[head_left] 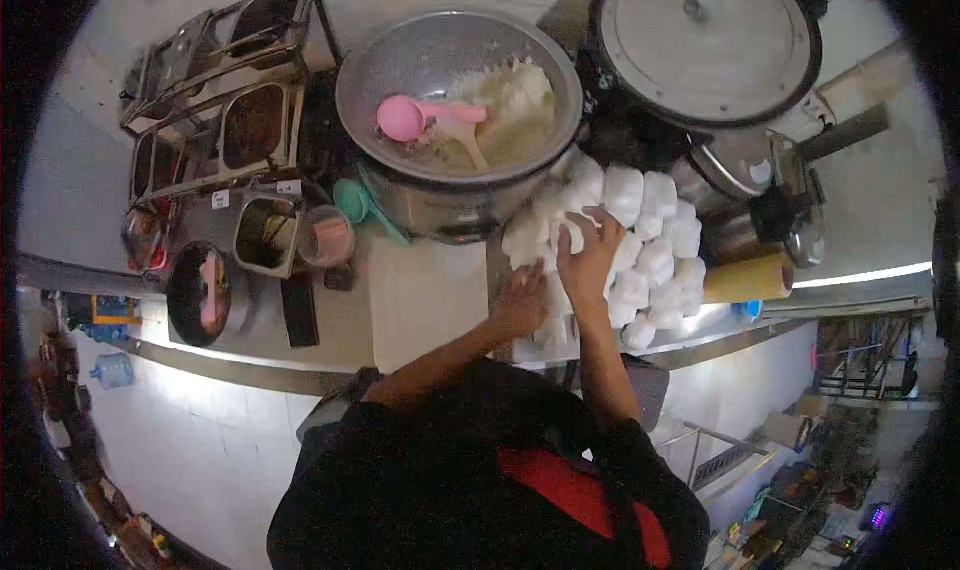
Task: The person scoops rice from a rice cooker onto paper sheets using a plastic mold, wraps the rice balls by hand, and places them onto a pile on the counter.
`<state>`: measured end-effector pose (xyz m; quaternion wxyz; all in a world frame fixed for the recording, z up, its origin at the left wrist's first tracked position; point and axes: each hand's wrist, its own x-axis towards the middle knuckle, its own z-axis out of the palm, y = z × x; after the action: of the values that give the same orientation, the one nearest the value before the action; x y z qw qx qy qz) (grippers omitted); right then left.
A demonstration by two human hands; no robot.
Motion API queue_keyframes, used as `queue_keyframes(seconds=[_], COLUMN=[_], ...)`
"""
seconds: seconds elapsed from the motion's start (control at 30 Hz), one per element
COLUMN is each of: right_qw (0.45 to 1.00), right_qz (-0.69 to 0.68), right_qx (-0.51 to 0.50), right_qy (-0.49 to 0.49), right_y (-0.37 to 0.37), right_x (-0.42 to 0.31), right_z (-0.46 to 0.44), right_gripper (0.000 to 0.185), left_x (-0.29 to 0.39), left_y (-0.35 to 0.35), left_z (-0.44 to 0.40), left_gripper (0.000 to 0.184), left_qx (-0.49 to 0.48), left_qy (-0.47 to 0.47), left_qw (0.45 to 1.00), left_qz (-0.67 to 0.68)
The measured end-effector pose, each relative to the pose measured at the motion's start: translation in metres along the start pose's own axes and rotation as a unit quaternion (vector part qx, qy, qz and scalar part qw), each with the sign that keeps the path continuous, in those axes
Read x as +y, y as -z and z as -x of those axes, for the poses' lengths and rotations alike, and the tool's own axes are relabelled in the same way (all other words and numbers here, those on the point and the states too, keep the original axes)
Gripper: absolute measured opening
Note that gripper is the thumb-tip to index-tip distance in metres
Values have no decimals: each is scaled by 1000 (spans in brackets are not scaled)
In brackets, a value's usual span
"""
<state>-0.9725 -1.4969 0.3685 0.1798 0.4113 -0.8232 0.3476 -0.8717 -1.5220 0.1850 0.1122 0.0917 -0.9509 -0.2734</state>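
Worktop (pixel 268 335) space in front of the person carries a heap of rounded white packets (pixel 657 260). Near its left side, the right hand (pixel 592 258) has its fingers curled around one white packet (pixel 571 234); the left hand (pixel 519 302) is just beside, fingers bent against the heap, their grip impossible to tell. Left of the heap lies a pale board (pixel 428 305). Behind stands a wide metal bowl (pixel 362 128) holding a pink scoop (pixel 402 118). Right of the heap lies a yellowish roll (pixel 745 277).

Left hand (pixel 520 303): nearer your body, fingers bent
Right hand (pixel 590 255): farther out, your thumb and fingers curved apart
Forearms (pixel 440 363): bare, your left slanting inward
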Motion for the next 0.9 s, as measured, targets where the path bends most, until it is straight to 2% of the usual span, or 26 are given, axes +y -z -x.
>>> queue_keyframes(seconds=[0.07,0.17,0.23,0.27,0.3,0.33,0.37,0.4,0.43,0.5,0.57,0.67,0.73,0.8,0.87,0.9], right_qw=[999,991,973,950,905,879,845,814,779,742,738,790,776,804,778,778], right_qz=[-24,-49,-2,66,133,170,205,246,285,322,314,239,216,339,427,434], right_qx=[4,-8,-143,-272,-392,-401,-408,-457,-504,-541,-535,-519,-509,-451,-428,-418], right_qy=[31,120,180,141,100,192,280,260,238,233,266,222,304,187,173,177], right_y=[2,-29,-60,-90,-126,-170,-206,-224,-239,-253,-255,-238,-191,-114,-75,-76], right_x=[-31,-58,-86,-89,-87,-75,-68,-75,-82,-89,-86,-68,-60,-99,-130,-122], right_z=[-39,-111,-159,-177,-192,-203,-209,-209,-209,-220,-220,-239,-264,-272,-268,-255], right_gripper=[17,16,19,22,26,28,31,30,29,28,27,26,25,25,30,31], left_x=[-3,-22,-33,-40,-46,-51,-50,-49,-52,-66,-75,-89,-102,-113,-118,-127], left_y=[12,34,15,-4,-16,-27,-12,3,12,21,33,78,123,179,244,244], left_z=[-2,-9,-5,-3,-7,-11,-10,-9,-12,-10,-2,19,34,45,47,41], left_gripper=[60,61,58,57,57,56,57,57,58,56,54,45,35,25,27,33], left_qx=[-27,57,78,88,50,11,30,44,-5,30,82,114,172,227,232,373], left_qy=[-5,33,45,53,15,-24,-43,-60,-8,-9,-8,55,123,191,292,219], left_qw=[999,981,958,944,949,950,943,934,930,910,905,899,854,802,797,812], left_qz=[16,185,271,313,311,312,330,350,366,413,418,419,476,518,474,393])
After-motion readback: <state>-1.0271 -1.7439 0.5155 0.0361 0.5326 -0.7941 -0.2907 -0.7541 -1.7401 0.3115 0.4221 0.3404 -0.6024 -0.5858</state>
